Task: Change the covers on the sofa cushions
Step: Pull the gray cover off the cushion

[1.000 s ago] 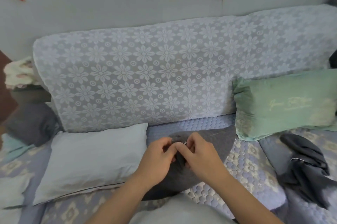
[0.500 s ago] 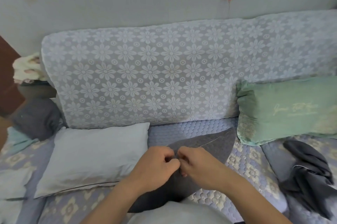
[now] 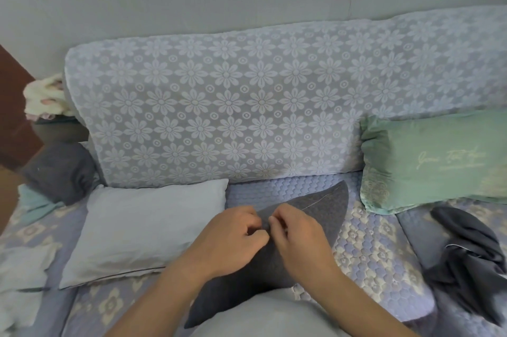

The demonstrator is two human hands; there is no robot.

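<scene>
Item: dark grey cushion cover (image 3: pixel 315 216), quilted texture, lying on the sofa seat (image 3: pixel 370 249) in front of the person, its far corner pointing toward the backrest (image 3: pixel 219 117); a thin pale line, seemingly a zip or seam, runs along its upper edge; its near end lies against a pale grey mass at the bottom edge of the view.
Left hand (image 3: pixel 233 238): fingers curled, pinching the cover's edge at its middle.
Right hand (image 3: pixel 296 232): fingers curled, pinching the same edge just beside the left; what the fingertips hold beyond fabric cannot be told.
Pale blue pillow (image 3: pixel 142 229): flat on the seat, left of the cover.
Green cushion (image 3: pixel 439 161): against the backrest, right.
Crumpled dark grey cloth (image 3: pixel 472 254): on the seat, far right.
Backrest: white floral lace throw.
Dark grey cushion (image 3: pixel 60 172): at the sofa's left end.
</scene>
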